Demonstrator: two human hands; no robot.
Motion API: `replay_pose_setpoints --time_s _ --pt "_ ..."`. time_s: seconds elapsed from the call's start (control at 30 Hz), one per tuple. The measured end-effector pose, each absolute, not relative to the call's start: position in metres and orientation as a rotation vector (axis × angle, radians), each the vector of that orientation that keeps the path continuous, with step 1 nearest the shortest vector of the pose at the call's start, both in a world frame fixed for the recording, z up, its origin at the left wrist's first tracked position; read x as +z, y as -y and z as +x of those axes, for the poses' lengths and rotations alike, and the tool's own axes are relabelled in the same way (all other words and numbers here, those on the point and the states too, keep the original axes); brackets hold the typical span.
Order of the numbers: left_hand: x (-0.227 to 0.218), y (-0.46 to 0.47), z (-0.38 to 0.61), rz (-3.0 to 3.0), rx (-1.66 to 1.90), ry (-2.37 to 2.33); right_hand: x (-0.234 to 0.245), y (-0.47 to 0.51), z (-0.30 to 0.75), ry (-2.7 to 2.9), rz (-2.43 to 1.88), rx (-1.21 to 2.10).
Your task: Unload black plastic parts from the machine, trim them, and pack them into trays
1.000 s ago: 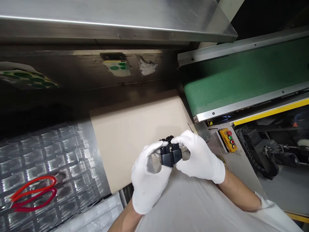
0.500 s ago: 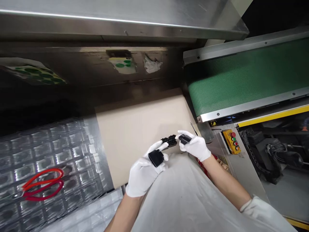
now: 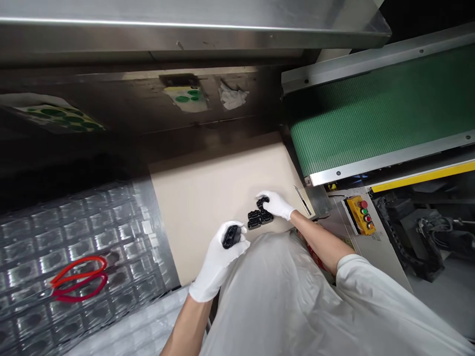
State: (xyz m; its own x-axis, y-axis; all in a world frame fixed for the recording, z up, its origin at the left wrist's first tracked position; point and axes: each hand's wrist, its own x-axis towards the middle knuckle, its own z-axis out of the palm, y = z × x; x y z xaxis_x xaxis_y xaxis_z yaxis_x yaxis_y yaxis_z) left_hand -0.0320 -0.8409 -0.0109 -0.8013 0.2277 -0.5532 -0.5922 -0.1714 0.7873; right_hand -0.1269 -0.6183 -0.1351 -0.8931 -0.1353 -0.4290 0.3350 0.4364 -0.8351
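Observation:
Both my hands wear white gloves. My left hand is closed round a small black plastic part, held just above the near edge of the beige board. My right hand reaches onto the board and pinches another black part. It sits at the far end of a small cluster of black parts lying on the board between my hands.
A clear plastic blister tray lies at the left with red-handled scissors on it. A green conveyor belt runs at the right, above a yellow button box. A steel shelf overhangs the back. Green sticker sheets lie beneath it.
My hands have parted: each carried one black part away from where they were held together. The right hand moved out to the cluster on the board; the left drew back towards me.

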Motion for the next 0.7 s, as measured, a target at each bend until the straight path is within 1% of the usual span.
replay_pose_setpoints --time_s 0.07,0.13,0.27,0.37,0.43,0.57,0.63,0.7 --pt "-0.015 0.838 -0.031 -0.452 1.972 -1.687 -0.129 0.609 -0.116 -2.367 0.139 -1.315" --pt "-0.016 0.834 -0.032 -0.456 1.911 -1.793 -0.119 0.591 -0.105 -2.517 0.204 -1.154" --pt "-0.011 0.822 -0.037 -0.410 1.817 -1.908 -0.109 0.543 -0.088 -2.747 0.525 -0.735" --pt "-0.004 0.813 -0.043 -0.344 1.839 -1.932 -0.115 0.517 -0.086 -2.737 0.676 -0.494" --pt "0.002 0.807 -0.047 -0.290 1.853 -1.960 -0.122 0.507 -0.092 -2.686 0.698 -0.434" --pt "0.014 0.801 -0.049 -0.238 1.810 -2.059 -0.126 0.505 -0.106 -2.621 0.680 -0.441" --pt "0.021 0.801 -0.049 -0.193 1.797 -2.105 -0.118 0.512 -0.104 -2.641 0.647 -0.476" --pt "0.028 0.803 -0.047 -0.148 1.787 -2.143 -0.098 0.524 -0.093 -2.666 0.588 -0.547"
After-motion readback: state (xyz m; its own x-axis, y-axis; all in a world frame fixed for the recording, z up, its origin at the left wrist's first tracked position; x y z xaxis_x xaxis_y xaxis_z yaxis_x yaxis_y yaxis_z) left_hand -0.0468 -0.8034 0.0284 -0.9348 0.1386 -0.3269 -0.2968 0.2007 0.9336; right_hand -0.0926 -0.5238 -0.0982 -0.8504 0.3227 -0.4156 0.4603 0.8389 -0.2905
